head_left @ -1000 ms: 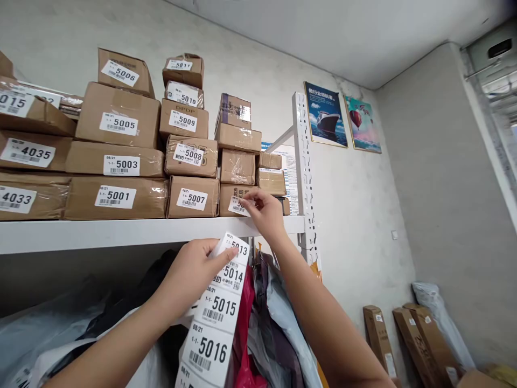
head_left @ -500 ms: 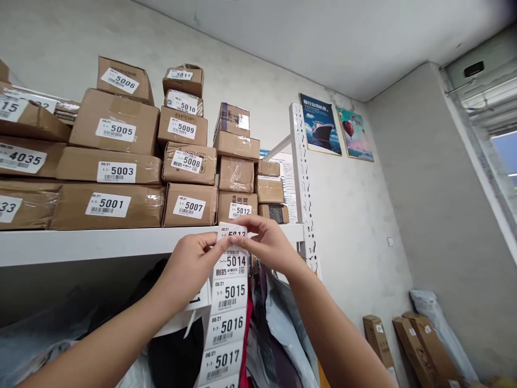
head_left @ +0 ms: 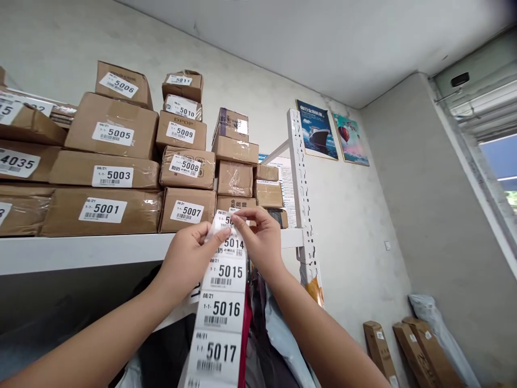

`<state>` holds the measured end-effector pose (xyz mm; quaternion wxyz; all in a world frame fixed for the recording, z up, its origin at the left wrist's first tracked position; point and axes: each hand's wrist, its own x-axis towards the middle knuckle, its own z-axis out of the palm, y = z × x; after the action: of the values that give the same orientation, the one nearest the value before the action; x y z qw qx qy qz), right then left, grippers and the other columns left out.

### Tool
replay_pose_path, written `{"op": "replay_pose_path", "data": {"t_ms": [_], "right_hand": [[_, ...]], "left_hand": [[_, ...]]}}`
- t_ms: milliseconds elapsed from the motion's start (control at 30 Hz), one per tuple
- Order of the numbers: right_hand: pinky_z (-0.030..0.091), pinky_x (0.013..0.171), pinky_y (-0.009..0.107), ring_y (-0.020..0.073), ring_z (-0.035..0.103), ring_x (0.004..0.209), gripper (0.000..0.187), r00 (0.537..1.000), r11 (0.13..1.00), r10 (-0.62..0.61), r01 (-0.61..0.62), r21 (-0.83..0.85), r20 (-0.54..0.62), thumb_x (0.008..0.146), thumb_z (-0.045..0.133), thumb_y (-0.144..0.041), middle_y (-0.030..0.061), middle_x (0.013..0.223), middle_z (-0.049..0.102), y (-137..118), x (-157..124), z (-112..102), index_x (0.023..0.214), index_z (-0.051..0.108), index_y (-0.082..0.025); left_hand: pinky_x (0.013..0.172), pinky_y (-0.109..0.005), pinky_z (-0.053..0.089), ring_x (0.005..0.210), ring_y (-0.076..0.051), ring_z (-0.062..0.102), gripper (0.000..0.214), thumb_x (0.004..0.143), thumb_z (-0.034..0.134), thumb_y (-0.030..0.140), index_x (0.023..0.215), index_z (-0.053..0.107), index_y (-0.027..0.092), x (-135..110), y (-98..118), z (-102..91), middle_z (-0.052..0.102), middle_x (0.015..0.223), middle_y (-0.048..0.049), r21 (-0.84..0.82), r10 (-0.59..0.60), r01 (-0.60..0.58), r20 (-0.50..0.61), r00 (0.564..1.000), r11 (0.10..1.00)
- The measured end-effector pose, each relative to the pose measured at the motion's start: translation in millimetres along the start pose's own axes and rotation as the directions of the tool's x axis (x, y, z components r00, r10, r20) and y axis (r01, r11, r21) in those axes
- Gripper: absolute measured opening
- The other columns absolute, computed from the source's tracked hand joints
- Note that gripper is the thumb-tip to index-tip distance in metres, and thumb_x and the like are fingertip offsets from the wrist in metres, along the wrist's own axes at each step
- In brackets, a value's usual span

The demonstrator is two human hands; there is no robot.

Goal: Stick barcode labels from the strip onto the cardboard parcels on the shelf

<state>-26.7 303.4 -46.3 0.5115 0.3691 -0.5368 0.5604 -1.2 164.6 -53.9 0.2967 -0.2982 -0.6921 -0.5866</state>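
A long strip of white number labels (head_left: 221, 308) hangs down from my hands, with 5014 to 5017 readable on it. My left hand (head_left: 191, 252) pinches the strip's left side near the top, thumb over the paper. At the upper right corner of the top label, my right hand (head_left: 262, 240) has its thumb and fingers closed on the edge; the fingers cover part of that label's number. Just behind the strip stands a cardboard box marked 5007 (head_left: 189, 210). To its right, another cardboard box (head_left: 236, 203) is mostly hidden by my hands and the strip.
Labelled boxes such as 5001 (head_left: 100, 211) and 5005 (head_left: 113, 126) are stacked on a white shelf (head_left: 81, 253). A perforated shelf post (head_left: 301, 188) rises at the right. Plastic bags (head_left: 283, 337) lie below the shelf. Tall cartons (head_left: 379, 350) lean against the wall.
Both hands and the strip have come up slightly, and the strip looks nearer. My right hand has shifted from across the top label to its right corner, with fingers more curled.
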Motion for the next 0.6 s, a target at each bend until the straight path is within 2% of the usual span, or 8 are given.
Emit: {"op": "replay_pose_path", "data": {"t_ms": [100, 167, 200, 267, 367, 433, 533, 600], "right_hand": [[0.047, 0.059, 0.029, 0.0148, 0.059, 0.069, 0.005, 0.994, 0.991, -0.111, 0.109, -0.079, -0.024, 0.075, 0.069, -0.026, 0.0023, 0.076, 0.066, 0.6, 28.5, 2.5, 0.074, 0.067, -0.021], [0.047, 0.06, 0.03, 0.0137, 0.057, 0.063, 0.005, 0.994, 0.989, -0.108, 0.107, -0.097, -0.006, 0.074, 0.069, -0.025, 0.0016, 0.073, 0.066, 2.2, 53.1, 3.4, 0.073, 0.066, -0.02], [0.046, 0.059, 0.03, 0.0134, 0.056, 0.061, 0.005, 0.995, 0.987, -0.104, 0.104, -0.126, 0.009, 0.074, 0.069, -0.024, 0.0013, 0.072, 0.066, 3.4, 65.1, 4.0, 0.073, 0.066, -0.02], [0.046, 0.06, 0.03, 0.0137, 0.056, 0.062, 0.004, 0.991, 0.957, -0.126, 0.131, -0.259, 0.036, 0.077, 0.067, -0.022, 0.0011, 0.071, 0.065, 6.5, 85.3, 5.3, 0.075, 0.066, -0.019], [0.045, 0.069, 0.033, 0.0168, 0.057, 0.072, 0.001, 0.98, 0.818, -0.186, 0.191, -0.543, 0.065, 0.081, 0.064, -0.018, 0.003, 0.077, 0.062, 9.0, 101.0, 7.3, 0.081, 0.064, -0.019], [0.045, 0.07, 0.036, 0.0203, 0.058, 0.077, 0.009, 0.982, 0.708, -0.17, 0.181, -0.683, 0.083, 0.082, 0.064, -0.018, 0.0068, 0.086, 0.06, 7.5, 102.5, 8.2, 0.091, 0.063, -0.019], [0.045, 0.068, 0.039, 0.0261, 0.057, 0.085, 0.035, 0.977, 0.592, -0.213, 0.136, -0.794, 0.009, 0.076, 0.071, -0.018, 0.0136, 0.105, 0.054, 3.6, 100.3, 8.1, 0.108, 0.057, -0.021], [0.046, 0.07, 0.039, 0.0266, 0.057, 0.088, 0.037, 0.964, 0.577, -0.262, 0.192, -0.794, 0.043, 0.072, 0.074, -0.016, 0.0129, 0.105, 0.054, 3.8, 101.4, 7.1, 0.105, 0.056, -0.02]], "left_hand": [[0.045, -0.022, 0.041, 0.051, -0.013, 0.055, 0.033, 0.07, 0.07, 0.049, 0.07, 0.06, 0.018, 12.6, 4.9, 1.3, 0.063, 0.061, 0.0007, -0.071, -0.066, 0.068, 0.029, 0.997, 0.995], [0.053, -0.026, 0.047, 0.061, -0.018, 0.063, 0.03, 0.068, 0.072, 0.044, 0.081, 0.065, 0.018, 18.8, 9.0, 1.8, 0.07, 0.073, -0.0032, -0.104, -0.068, 0.078, 0.091, 0.994, 0.992], [0.054, -0.027, 0.048, 0.063, -0.019, 0.064, 0.029, 0.069, 0.072, 0.043, 0.081, 0.066, 0.018, 20.3, 10.8, 1.8, 0.071, 0.074, -0.0039, -0.092, -0.067, 0.076, 0.106, 0.992, 0.993], [0.051, -0.026, 0.044, 0.058, -0.017, 0.061, 0.027, 0.071, 0.069, 0.044, 0.069, 0.063, 0.017, 19.3, 12.8, 0.9, 0.067, 0.065, -0.0026, -0.012, -0.051, 0.052, 0.094, 0.994, 0.999], [0.05, -0.025, 0.039, 0.053, -0.015, 0.054, 0.037, 0.075, 0.063, 0.048, 0.055, 0.055, 0.018, 11.3, 10.1, -2.4, 0.06, 0.056, 0.0003, 0.119, 0.012, -0.025, 0.108, 0.994, 0.993], [0.051, -0.025, 0.039, 0.054, -0.014, 0.052, 0.04, 0.078, 0.059, 0.05, 0.055, 0.056, 0.018, 5.8, 5.5, -5.3, 0.058, 0.056, 0.0008, 0.136, 0.062, -0.082, 0.151, 0.987, 0.987], [0.053, -0.026, 0.039, 0.055, -0.015, 0.051, 0.04, 0.08, 0.056, 0.051, 0.057, 0.058, 0.019, 2.6, -1.0, -9.0, 0.057, 0.058, 0.0007, 0.124, 0.091, -0.117, 0.199, 0.976, 0.985], [0.053, -0.026, 0.038, 0.056, -0.015, 0.05, 0.039, 0.081, 0.055, 0.052, 0.059, 0.058, 0.019, 3.4, -3.2, -10.1, 0.057, 0.058, 0.0008, 0.117, 0.096, -0.123, 0.214, 0.972, 0.986]]}}
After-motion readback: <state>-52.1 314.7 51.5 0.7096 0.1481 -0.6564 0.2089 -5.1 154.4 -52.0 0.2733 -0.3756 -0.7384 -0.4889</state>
